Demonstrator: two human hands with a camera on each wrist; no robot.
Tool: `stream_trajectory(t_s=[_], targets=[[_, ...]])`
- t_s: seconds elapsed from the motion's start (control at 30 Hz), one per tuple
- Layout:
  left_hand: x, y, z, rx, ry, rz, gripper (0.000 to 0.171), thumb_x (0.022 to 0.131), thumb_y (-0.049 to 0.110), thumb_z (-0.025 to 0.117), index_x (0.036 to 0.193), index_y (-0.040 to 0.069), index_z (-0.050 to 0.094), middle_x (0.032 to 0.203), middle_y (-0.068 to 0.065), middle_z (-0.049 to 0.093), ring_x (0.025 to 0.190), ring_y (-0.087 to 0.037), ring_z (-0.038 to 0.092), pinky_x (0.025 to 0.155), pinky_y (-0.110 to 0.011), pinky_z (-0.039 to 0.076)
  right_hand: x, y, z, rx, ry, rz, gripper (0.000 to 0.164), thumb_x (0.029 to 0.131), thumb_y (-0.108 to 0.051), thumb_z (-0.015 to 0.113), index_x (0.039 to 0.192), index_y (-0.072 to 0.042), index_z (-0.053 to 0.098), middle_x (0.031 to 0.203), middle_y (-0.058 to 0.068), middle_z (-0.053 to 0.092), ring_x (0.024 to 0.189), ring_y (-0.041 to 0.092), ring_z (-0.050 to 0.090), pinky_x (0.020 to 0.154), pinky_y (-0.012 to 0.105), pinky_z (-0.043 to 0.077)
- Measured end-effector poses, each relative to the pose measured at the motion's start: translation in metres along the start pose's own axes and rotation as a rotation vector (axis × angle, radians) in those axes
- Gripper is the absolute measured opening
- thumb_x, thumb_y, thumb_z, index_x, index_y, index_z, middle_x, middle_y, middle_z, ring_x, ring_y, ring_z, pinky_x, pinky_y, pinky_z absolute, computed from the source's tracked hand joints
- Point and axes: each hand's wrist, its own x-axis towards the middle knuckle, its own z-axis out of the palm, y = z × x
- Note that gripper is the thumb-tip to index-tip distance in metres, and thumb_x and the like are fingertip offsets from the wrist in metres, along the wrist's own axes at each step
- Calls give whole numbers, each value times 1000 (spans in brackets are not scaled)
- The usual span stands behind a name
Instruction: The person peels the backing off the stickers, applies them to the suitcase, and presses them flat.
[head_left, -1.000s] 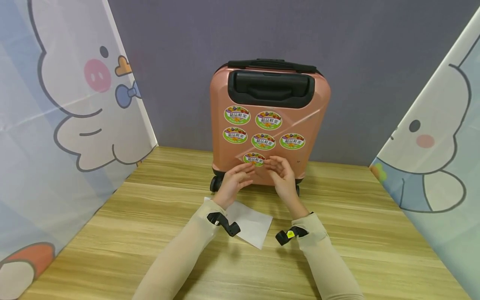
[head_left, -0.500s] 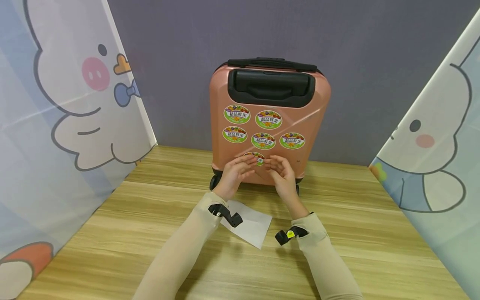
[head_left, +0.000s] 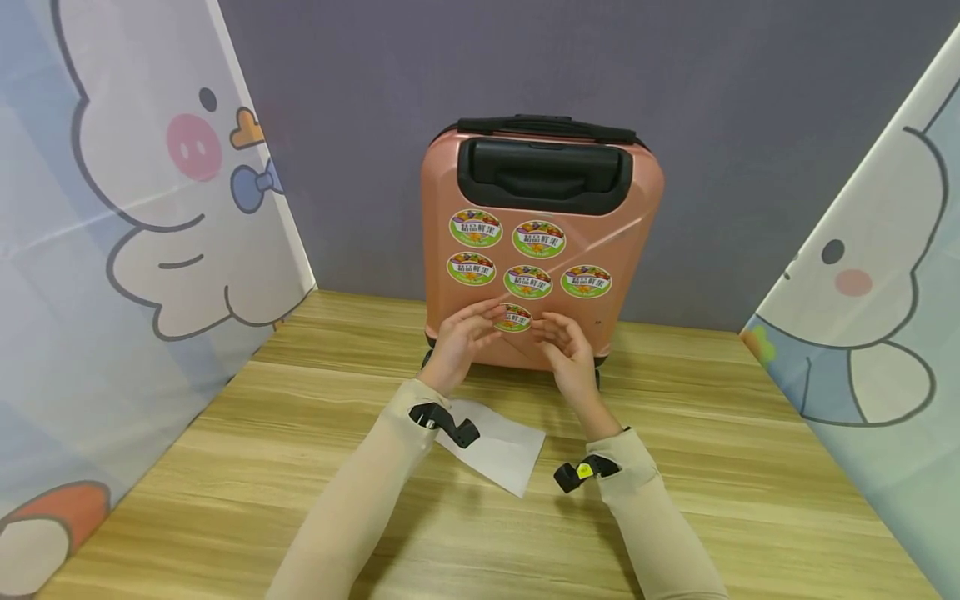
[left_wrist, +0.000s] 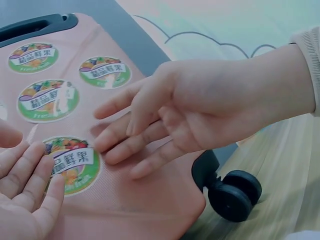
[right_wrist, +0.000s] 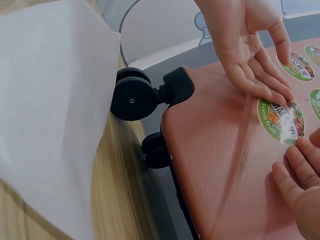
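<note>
An oval fruit sticker point(head_left: 516, 319) with a green edge lies low on the front of a pink suitcase point(head_left: 555, 342). My left hand point(head_left: 461, 343) is at its left side, fingertips overlapping the sticker's edge in the head view. My right hand point(head_left: 567, 354) is at the other side, its loosely bent fingers close to the suitcase shell. Neither hand grips anything. The left wrist view has the right hand point(left_wrist: 200, 105) reaching in from the right and the left hand point(left_wrist: 25, 185) at lower left, the sticker point(left_wrist: 75, 172) between them.
Several matching stickers point(head_left: 527, 282) sit higher on the suitcase, below its black handle point(head_left: 543, 175). A white paper sheet point(head_left: 498, 446) lies on the wooden table point(head_left: 300, 467) under my forearms. Black wheels point(left_wrist: 234, 195) support the suitcase. Cartoon-printed panels point(head_left: 165, 275) flank both sides.
My left hand first slid right and up over the sticker, then drew back a little left, uncovering more of it. The right hand stays nearly where it was.
</note>
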Motion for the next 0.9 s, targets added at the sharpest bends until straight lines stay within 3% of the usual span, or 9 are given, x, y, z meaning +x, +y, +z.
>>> stream_trajectory(t_s=[0.2, 0.43, 0.57, 0.67, 0.77, 0.9], targets=[[-5, -1, -13, 0, 48, -8, 41, 96, -2, 47, 136, -9, 54, 127, -14, 65, 115, -22, 61, 97, -38, 49, -4, 0, -7, -9, -16, 1, 37, 93, 17, 53, 129, 18, 46, 122, 36, 56, 108, 16, 61, 92, 24, 51], [-10, -5, -26, 33, 116, -47, 41, 97, -4, 47, 137, -11, 51, 129, -15, 64, 120, -25, 57, 99, -42, 48, -14, -2, -22, -110, -19, 38, 38, 92, 15, 57, 129, 15, 49, 122, 32, 58, 109, 11, 59, 93, 23, 49], [-14, -7, -34, 105, 134, -68, 42, 98, -3, 47, 139, -8, 51, 136, -19, 57, 125, -29, 53, 99, -43, 48, -22, -3, -31, -166, -49, 52, 38, 93, 14, 56, 130, 14, 49, 123, 36, 55, 108, 11, 57, 88, 20, 48], [-19, -9, -38, 210, 123, -79, 42, 99, -2, 47, 141, -7, 48, 141, -23, 52, 128, -35, 51, 99, -46, 47, -27, -3, -38, -216, -83, 50, 38, 94, 13, 56, 131, 13, 49, 124, 35, 55, 110, 19, 57, 86, 19, 49], [-26, -10, -41, 319, 82, -79, 46, 99, -2, 48, 144, -7, 42, 143, -25, 49, 130, -39, 48, 101, -50, 44, -33, -2, -45, -297, -129, 51, 38, 95, 10, 58, 132, 10, 50, 127, 31, 56, 116, 32, 54, 89, 28, 51], [-36, -13, -41, 498, -17, -74, 58, 95, -1, 54, 149, -4, 34, 148, -25, 42, 136, -41, 40, 106, -53, 39, -43, -3, -55, -454, -218, 93, 43, 96, 2, 60, 138, 6, 47, 137, 27, 52, 126, 42, 46, 98, 55, 45]])
